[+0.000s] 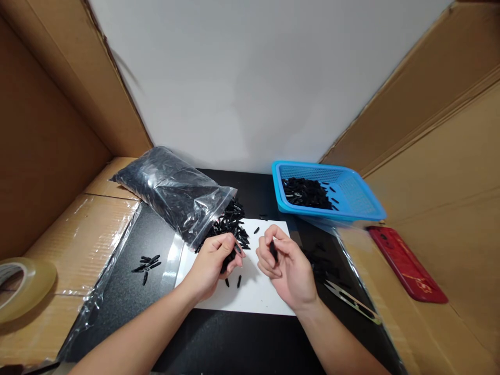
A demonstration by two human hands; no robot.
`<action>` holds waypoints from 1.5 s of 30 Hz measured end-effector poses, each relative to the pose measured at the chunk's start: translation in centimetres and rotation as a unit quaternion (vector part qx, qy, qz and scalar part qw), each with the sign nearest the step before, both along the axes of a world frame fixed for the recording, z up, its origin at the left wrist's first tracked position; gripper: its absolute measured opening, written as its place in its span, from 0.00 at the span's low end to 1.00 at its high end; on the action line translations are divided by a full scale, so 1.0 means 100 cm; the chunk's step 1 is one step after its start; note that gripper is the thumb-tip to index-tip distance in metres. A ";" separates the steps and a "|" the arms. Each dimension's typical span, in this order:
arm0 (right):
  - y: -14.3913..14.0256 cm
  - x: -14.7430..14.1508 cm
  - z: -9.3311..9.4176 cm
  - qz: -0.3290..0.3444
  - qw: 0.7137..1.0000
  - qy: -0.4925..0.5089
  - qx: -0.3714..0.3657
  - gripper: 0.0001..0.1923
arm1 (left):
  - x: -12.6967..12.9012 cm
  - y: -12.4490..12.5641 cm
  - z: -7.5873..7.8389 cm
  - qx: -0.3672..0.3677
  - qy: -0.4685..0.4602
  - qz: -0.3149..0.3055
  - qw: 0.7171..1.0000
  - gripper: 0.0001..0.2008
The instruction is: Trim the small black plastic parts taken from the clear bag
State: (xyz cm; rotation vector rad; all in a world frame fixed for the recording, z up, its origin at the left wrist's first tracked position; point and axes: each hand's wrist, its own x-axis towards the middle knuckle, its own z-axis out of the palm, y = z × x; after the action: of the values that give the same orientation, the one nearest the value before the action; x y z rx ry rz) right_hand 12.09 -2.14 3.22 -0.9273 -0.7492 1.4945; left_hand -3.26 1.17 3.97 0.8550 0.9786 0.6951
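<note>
Right hand (287,265) grip clamped on one small black part (274,251); left hand (214,263) grip closed on a bunch of the same parts, both over the white sheet (258,294) on the desk. Spilled pile (230,225) at the mouth of the clear bag (172,190), just beyond the left hand. Blue basket (351,195) with more parts sits back right; snips (351,299) lie right of the right wrist.

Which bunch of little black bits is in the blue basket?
The heap at the basket's left end. The others spill from the plastic bag onto white paper or lie on the black mat.

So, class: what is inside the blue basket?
The blue basket holds a heap of small black pieces on its left side. The mesh floor beneath the heap is covered.
</note>
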 end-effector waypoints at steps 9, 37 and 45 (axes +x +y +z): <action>-0.004 -0.008 -0.006 -0.044 0.935 -0.340 0.091 0.09 | -0.001 0.001 -0.005 0.016 -0.003 -0.005 1.000 0.26; -0.007 -0.001 0.000 -0.094 0.921 -0.367 0.094 0.13 | -0.006 0.006 0.004 -0.057 -0.089 -0.035 0.994 0.16; 0.001 0.004 -0.003 -0.015 0.999 0.037 -0.009 0.12 | -0.005 0.005 0.000 -0.023 -0.061 -0.034 0.997 0.19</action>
State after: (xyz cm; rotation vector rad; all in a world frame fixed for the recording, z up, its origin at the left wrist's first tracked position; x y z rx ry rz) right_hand 12.48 -2.00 2.93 -0.8873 -0.6666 1.5042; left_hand -3.75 1.67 3.92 0.7926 0.8502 0.6559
